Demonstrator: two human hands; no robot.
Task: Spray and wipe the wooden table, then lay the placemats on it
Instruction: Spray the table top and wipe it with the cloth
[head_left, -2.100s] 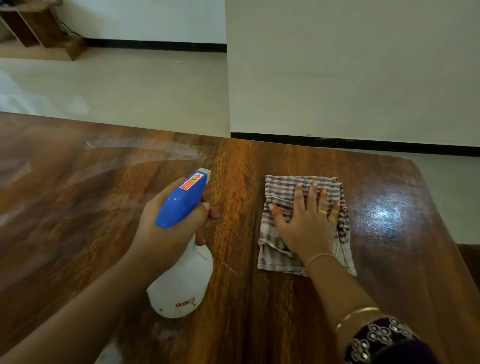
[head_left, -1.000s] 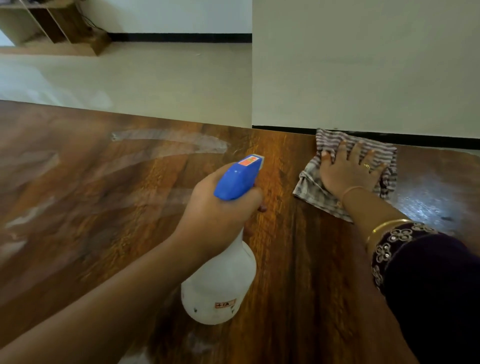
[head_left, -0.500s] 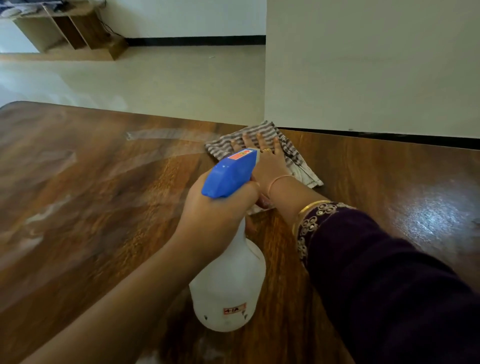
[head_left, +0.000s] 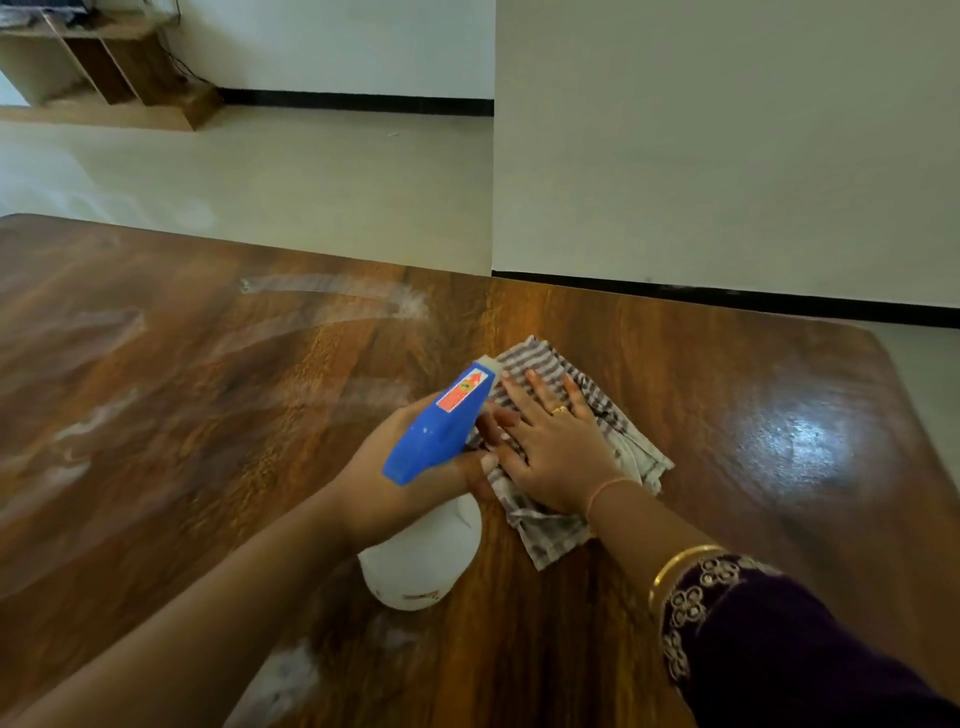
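Observation:
A white spray bottle (head_left: 423, 564) with a blue trigger head stands on the wooden table (head_left: 208, 441), near its middle. My left hand (head_left: 387, 480) grips the bottle's neck. Just to its right lies a folded striped cloth (head_left: 576, 525), flat on the wood. My right hand (head_left: 553, 449) presses on the cloth with fingers spread, touching the fingers of my left hand. White streaks of spray (head_left: 337, 291) lie across the left and far part of the table. No placemats are in view.
The table's far edge runs close to a white wall (head_left: 727, 156) with a black skirting. A pale tiled floor (head_left: 260, 171) stretches beyond the table on the left. A low wooden shelf unit (head_left: 119, 67) stands at the far left.
My right hand slid the cloth from the table's far edge back toward me, beside the bottle. My left hand kept its hold on the bottle.

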